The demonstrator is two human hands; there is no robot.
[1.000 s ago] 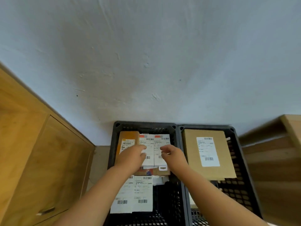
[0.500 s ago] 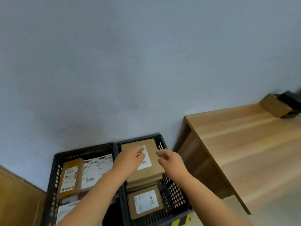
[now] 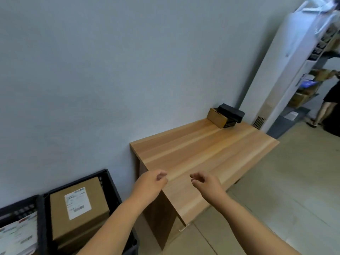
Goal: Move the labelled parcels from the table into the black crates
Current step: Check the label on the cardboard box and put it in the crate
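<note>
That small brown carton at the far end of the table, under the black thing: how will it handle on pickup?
The small brown carton looks like stiff cardboard, so probably rigid and light. A black object lies across it, so lifting it likely tips that off. It sits flat on the table, so it is unlikely to roll.

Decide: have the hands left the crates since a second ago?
Yes. Both hands, left and right, have moved right, off the crates and over the near corner of the table, holding nothing.

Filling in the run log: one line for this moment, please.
left hand: empty | right hand: empty | black plastic crate: holds labelled cardboard parcel | wooden table
</note>
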